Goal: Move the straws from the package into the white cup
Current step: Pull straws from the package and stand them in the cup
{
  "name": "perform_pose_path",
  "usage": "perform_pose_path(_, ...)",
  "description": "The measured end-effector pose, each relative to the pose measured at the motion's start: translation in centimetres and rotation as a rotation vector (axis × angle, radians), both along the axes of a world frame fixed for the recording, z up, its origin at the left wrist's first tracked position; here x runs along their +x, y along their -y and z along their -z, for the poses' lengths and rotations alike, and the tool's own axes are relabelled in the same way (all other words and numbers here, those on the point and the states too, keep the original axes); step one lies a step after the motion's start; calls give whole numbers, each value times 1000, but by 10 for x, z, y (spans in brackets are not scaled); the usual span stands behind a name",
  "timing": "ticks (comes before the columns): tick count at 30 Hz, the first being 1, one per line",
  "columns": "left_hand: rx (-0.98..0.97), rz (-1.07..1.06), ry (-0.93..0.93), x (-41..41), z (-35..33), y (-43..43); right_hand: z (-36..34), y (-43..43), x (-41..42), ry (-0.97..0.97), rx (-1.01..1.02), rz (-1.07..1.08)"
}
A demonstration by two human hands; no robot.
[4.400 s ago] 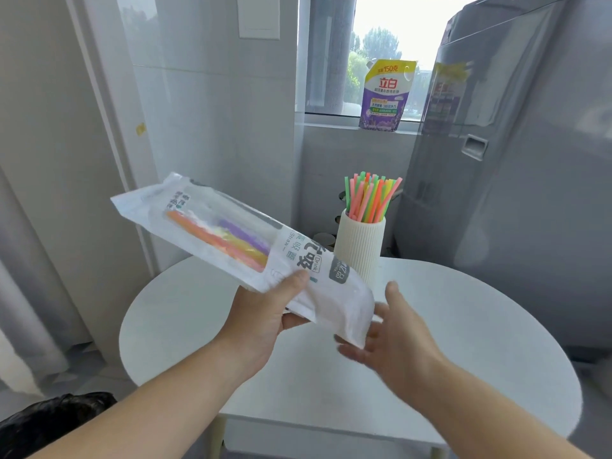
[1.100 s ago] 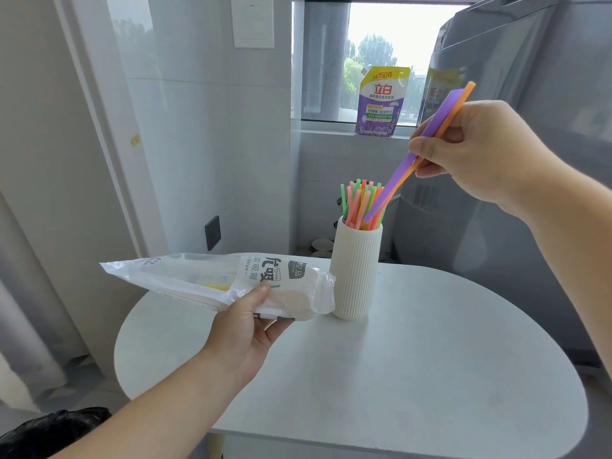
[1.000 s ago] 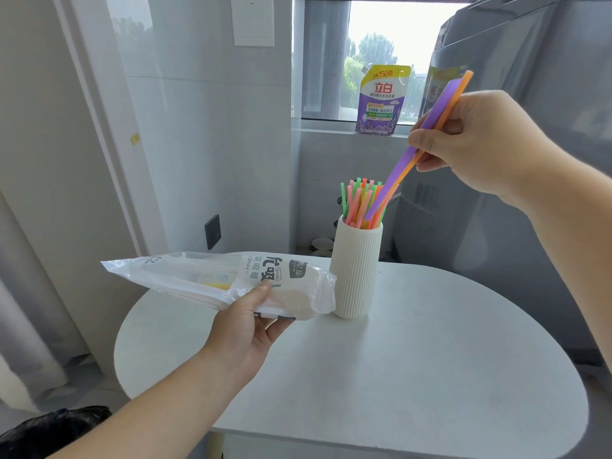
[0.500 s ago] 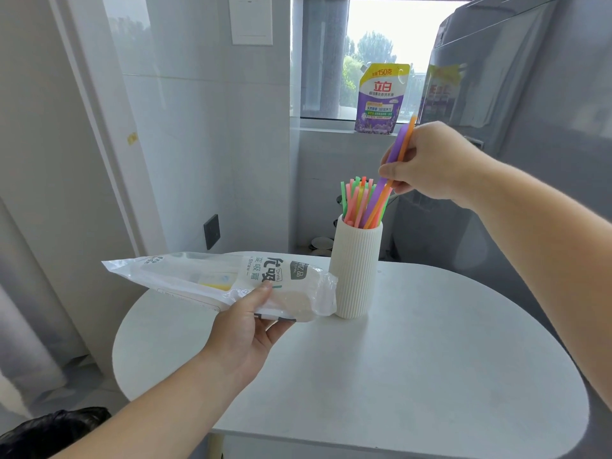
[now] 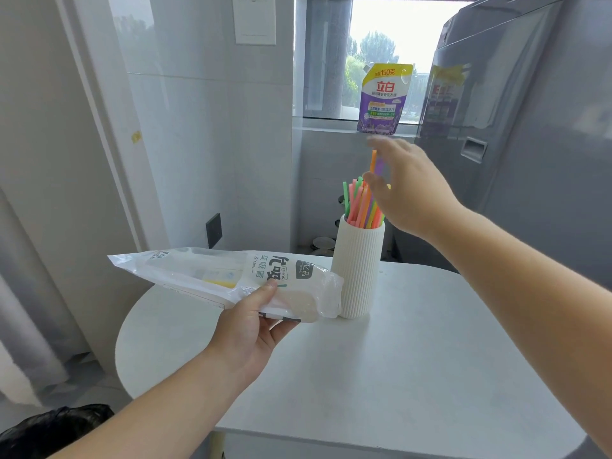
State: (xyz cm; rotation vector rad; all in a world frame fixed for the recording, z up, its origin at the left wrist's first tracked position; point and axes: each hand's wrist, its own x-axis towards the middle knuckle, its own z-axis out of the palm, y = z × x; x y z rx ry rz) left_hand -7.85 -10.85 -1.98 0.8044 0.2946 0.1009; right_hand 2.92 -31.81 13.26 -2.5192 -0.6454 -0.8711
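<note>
Two big shapes fill what I see: the grey appliance [image 5: 530, 144] standing along the right side and the white rounded table [image 5: 414, 359] spread out below it. On the sill behind the table a purple and yellow pouch [image 5: 384, 97] stands upright against the window. Near the table's far edge stands the white cup [image 5: 358, 270], ribbed and upright, with a bunch of straws [image 5: 359, 203] in green, pink, orange and yellow fanning out of its mouth. My left hand [image 5: 251, 326] grips the package [image 5: 231, 279] from below with the thumb pressed on top; the package lies nearly level, its open end touching or just beside the cup wall, and I can make out something yellow through the clear film near its middle. My right hand [image 5: 410, 187] hangs above and just right of the cup, blurred, with fingers spread and the thumb apart from them, so it reads as released rather than clenched. An orange straw [image 5: 373, 162] and a purple straw [image 5: 379, 167] stand taller than the rest, side by side in front of that palm; whether any fingertip touches them I cannot tell through the blur. Their lower ends run down among the other straws in the cup. A black bag [image 5: 49, 429] sits at the lower left corner.
</note>
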Motion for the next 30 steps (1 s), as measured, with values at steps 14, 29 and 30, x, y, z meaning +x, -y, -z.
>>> perform_pose_path(14,184,48,159,-5,-7,1,70,-9,-85,-141,691,-90)
perform_pose_path(29,989,105,500,-24,-31,17,155,-42,-126,-1381,1747,-172)
perform_pose_path(30,970,117,491,-24,-30,17,157,-42,-125,-1382,1733,-173)
